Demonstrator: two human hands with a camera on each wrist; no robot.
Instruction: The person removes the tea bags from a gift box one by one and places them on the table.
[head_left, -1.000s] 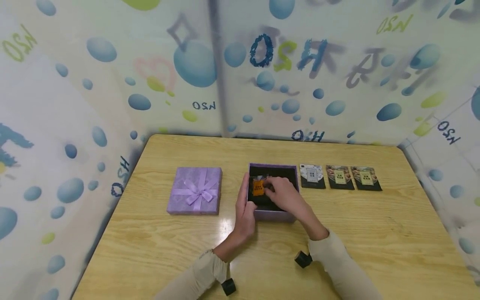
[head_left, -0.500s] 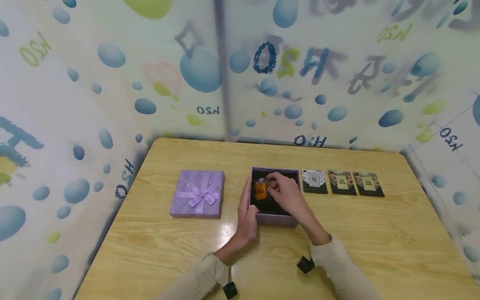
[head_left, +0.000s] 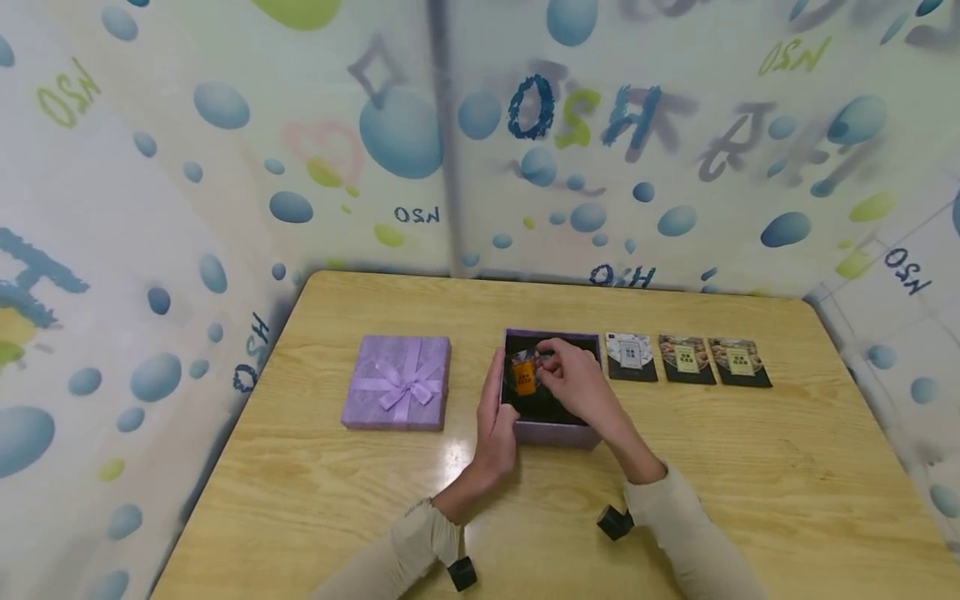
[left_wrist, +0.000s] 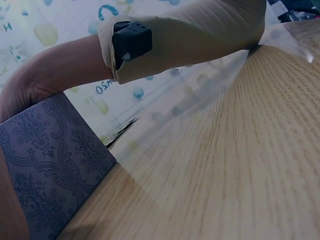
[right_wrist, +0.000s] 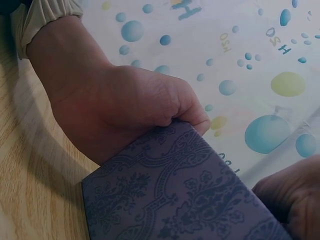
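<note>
Right now your left hand (head_left: 497, 425) is wrapped around the near left corner of the open purple box (head_left: 553, 432), fingers lying up along its left wall and thumb hooked at the rim; the right wrist view shows the same grip from outside, your left hand (right_wrist: 115, 107) curled over the patterned purple wall (right_wrist: 185, 200). Your right hand (head_left: 573, 383) reaches into the box from the near right, its fingers bent and pinching the upper edge of a small orange sachet (head_left: 524, 377). That sachet sits inside the box, toward its left wall, over the black lining (head_left: 542, 406); whether it rests on the lining or is lifted just off it cannot be told from these views.

You have the box near the middle of the wooden table (head_left: 750, 467). Just to its right, along the far side, three dark sachets lie flat in a row: a pale-labelled one (head_left: 632, 357) closest to the box, then two brown-labelled ones (head_left: 686, 359) (head_left: 738, 361), each just beside the next. Well to the left of the box lies its purple lid (head_left: 397, 382), bow side up.

From your left wrist view you see mainly the box's patterned side (left_wrist: 50, 160), the table grain and your right sleeve (left_wrist: 200, 35) with a black clip on the cuff. Walls printed with blue bubbles close in the table on three sides.
</note>
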